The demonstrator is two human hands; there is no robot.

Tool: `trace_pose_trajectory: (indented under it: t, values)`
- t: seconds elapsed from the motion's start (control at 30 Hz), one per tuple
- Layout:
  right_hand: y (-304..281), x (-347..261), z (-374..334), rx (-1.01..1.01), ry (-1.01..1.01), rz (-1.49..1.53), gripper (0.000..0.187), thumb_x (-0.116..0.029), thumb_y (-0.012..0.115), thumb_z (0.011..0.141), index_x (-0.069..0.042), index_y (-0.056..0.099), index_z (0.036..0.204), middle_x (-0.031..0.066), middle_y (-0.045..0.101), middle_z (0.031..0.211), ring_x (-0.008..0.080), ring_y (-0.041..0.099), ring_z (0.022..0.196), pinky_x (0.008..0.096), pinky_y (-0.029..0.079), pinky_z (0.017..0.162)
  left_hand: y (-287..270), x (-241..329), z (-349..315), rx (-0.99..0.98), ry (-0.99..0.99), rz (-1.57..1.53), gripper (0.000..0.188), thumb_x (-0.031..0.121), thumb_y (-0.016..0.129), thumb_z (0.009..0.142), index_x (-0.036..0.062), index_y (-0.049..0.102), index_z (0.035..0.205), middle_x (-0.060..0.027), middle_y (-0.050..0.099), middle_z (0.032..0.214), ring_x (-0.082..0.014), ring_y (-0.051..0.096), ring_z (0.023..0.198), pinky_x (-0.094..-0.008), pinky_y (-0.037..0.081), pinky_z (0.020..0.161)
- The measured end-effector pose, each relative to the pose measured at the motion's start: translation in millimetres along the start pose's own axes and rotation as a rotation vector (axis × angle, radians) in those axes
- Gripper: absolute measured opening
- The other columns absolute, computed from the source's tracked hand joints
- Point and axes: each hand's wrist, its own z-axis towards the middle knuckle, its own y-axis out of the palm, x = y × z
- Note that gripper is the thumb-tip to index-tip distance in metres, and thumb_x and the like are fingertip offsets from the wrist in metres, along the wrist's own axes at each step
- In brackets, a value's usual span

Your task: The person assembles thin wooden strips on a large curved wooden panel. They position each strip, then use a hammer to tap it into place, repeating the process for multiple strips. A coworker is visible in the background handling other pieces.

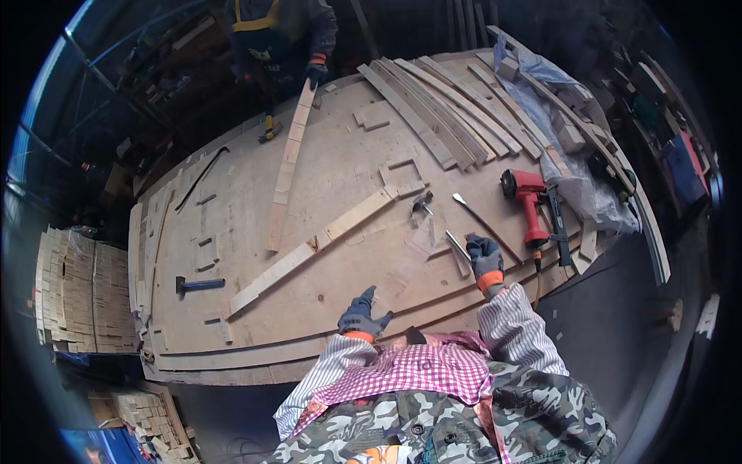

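Observation:
My left hand, in a grey-blue glove with an orange cuff, hovers by the table's near edge, fingers apart and holding nothing. To the right, my right hand, gloved alike, has its fingers curled; whatever lies in them is hidden. Beside those fingers is a short metal rod. A claw hammer lies just beyond, its handle blurred. Between that and the red nail gun rests a long bar with a pale flat tip. One long jointed wood strip lies slantwise ahead of my left hand.
Across the wooden table, a co-worker's gloved hand holds another wood strip. Several long boards lie at the far right beside plastic sheeting. A blue-handled hammer and a dark pry bar are left. Stacked wood blocks stand beyond.

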Motion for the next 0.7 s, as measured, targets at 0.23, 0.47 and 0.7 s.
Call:
trace_pose_trajectory:
  t: [0.23, 0.47, 0.7]
  values:
    - [16, -78, -22, -0.089, -0.037, 0.253, 0.039, -0.010, 0.064, 0.085, 0.001, 0.053, 0.120, 0.0104, 0.063, 0.107, 0.0139, 0.060, 0.095, 0.0278, 0.048, 0.081, 4, -5, -5, -0.015, 0.098, -0.485, 0.075, 0.026, 0.082, 0.061, 0.0020, 0.049, 0.124, -0.0119, 0.063, 0.109, -0.0201, 0.061, 0.096, -0.0313, 0.048, 0.084]
    - [28, -98, -14, -0.163, -0.399, -0.624, 0.033, -0.026, 0.076, 0.071, -0.009, 0.065, 0.097, 0.0116, 0.061, 0.107, 0.0305, 0.059, 0.094, 0.0374, 0.048, 0.080, -4, -1, -11, 0.097, 0.171, -0.220, 0.072, 0.030, 0.081, 0.061, 0.0063, 0.053, 0.122, -0.0130, 0.064, 0.107, -0.0252, 0.062, 0.096, -0.0348, 0.049, 0.084]
    - [30, -77, -4, -0.327, -0.188, -0.807, 0.014, -0.014, 0.069, 0.072, -0.014, 0.068, 0.086, 0.0030, 0.065, 0.099, 0.0253, 0.060, 0.090, 0.0361, 0.049, 0.076, 0, 1, -14, 0.085, 0.081, -0.070, 0.074, 0.039, 0.078, 0.060, 0.0103, 0.053, 0.124, -0.0166, 0.062, 0.110, -0.0313, 0.061, 0.099, -0.0385, 0.048, 0.085]
